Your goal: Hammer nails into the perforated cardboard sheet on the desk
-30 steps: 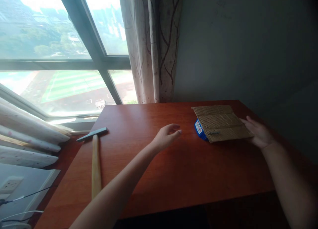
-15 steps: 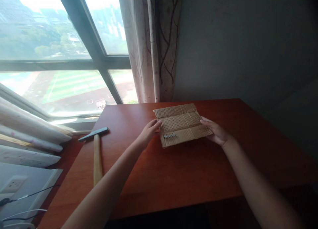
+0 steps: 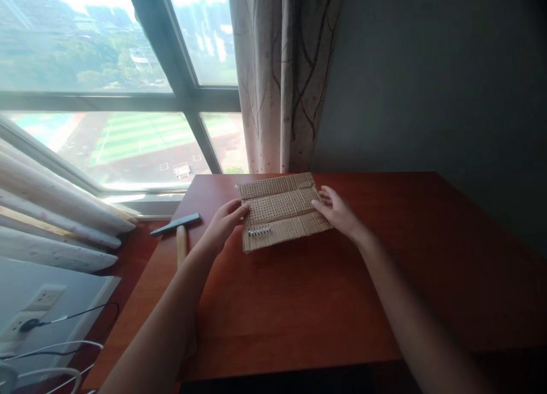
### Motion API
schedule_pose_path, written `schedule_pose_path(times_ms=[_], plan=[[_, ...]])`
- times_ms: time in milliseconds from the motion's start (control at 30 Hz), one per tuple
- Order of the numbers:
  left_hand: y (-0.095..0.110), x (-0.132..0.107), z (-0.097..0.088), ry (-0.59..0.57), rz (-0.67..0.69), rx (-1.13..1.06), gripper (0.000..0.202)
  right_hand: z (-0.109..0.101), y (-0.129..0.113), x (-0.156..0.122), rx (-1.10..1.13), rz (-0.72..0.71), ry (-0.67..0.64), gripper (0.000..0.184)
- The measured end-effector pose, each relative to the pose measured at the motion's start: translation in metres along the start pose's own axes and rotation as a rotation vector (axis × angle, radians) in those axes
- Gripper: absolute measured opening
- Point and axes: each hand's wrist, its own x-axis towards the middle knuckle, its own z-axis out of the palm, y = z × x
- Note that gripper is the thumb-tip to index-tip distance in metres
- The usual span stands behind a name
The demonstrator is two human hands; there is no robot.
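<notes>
A flat piece of brown cardboard, covered in rows of small holes, lies near the back of the red-brown wooden table. A short row of metal nails sits in its front left part. My left hand grips the cardboard's left edge. My right hand holds the right edge, fingers on top. A hammer lies to the left, with its dark metal head and pale wooden handle partly hidden behind my left forearm.
A patterned curtain hangs behind the table beside a large window. The dark wall runs along the back and right. A wall socket with a plug and cables is low on the left.
The cardboard has slid left from the table's right side to the middle back. My left hand came onto its left edge. The blue box under it is no longer visible.
</notes>
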Motion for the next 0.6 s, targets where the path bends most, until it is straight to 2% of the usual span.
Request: schedule_pose_path(times_ms=[67,100,167,267,333,400,467,533,600], plan=[[-0.002,0.0,-0.001,0.014,0.014,-0.003,0.05,0.01,-0.01,-0.001,-0.21,-0.206,0.143,0.051],[-0.004,0.0,-0.002,0.024,0.027,0.0,0.05,0.019,-0.016,-0.002,-0.356,-0.349,0.162,0.045],[-0.006,0.001,-0.005,0.069,0.076,0.033,0.049,0.04,-0.029,-0.005,-0.551,-0.547,0.031,0.037],[-0.006,-0.001,-0.01,0.25,0.214,0.18,0.042,0.073,-0.04,-0.006,-0.722,-0.618,-0.117,0.039],[-0.004,-0.005,-0.013,0.336,0.334,0.282,0.034,0.088,-0.042,-0.003,-0.788,-0.61,-0.138,0.039],[-0.001,-0.011,-0.014,0.299,0.45,0.361,0.025,0.095,-0.04,0.003,-0.822,-0.596,-0.133,0.039],[0.003,-0.016,-0.012,0.185,0.531,0.446,0.019,0.096,-0.038,0.01,-0.838,-0.587,-0.12,0.038],[0.005,-0.02,-0.009,0.077,0.571,0.52,0.016,0.094,-0.035,0.017,-0.842,-0.591,-0.11,0.037],[0.006,-0.021,-0.006,0.028,0.583,0.549,0.014,0.093,-0.033,0.021,-0.836,-0.598,-0.097,0.037]])
